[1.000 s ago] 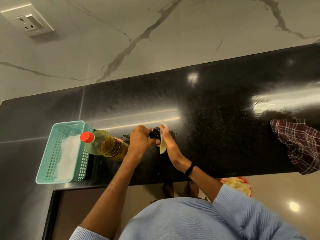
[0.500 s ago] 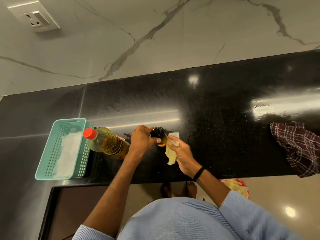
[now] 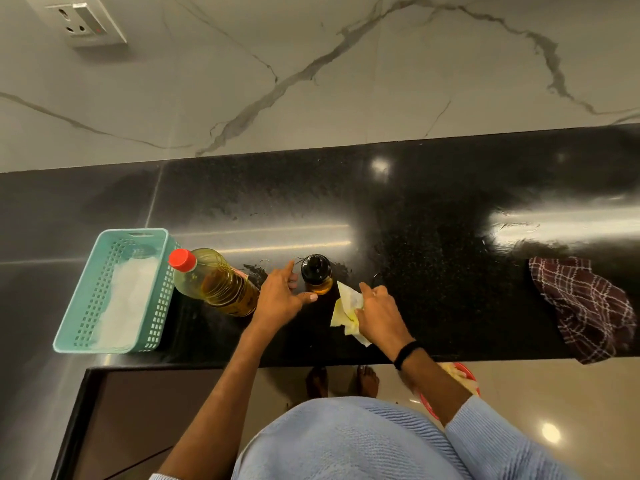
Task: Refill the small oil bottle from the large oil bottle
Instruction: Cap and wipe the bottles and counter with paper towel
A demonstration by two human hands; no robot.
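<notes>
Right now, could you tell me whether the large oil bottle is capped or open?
Capped: a red cap sits on the large oil bottle, standing on the black counter beside the teal basket.

On the black counter (image 3: 433, 237) the small oil bottle (image 3: 316, 276), black-capped, stands upright; just left of it the left hand (image 3: 280, 296) has its fingers spread, and whether they touch it is unclear; further left stands the large oil bottle (image 3: 216, 284), red cap on, beside a teal basket (image 3: 74, 317); right of the small bottle the right hand (image 3: 379, 315) grips a crumpled yellowish tissue (image 3: 344, 308); a checked cloth (image 3: 585, 306) lies at the far right.
</notes>
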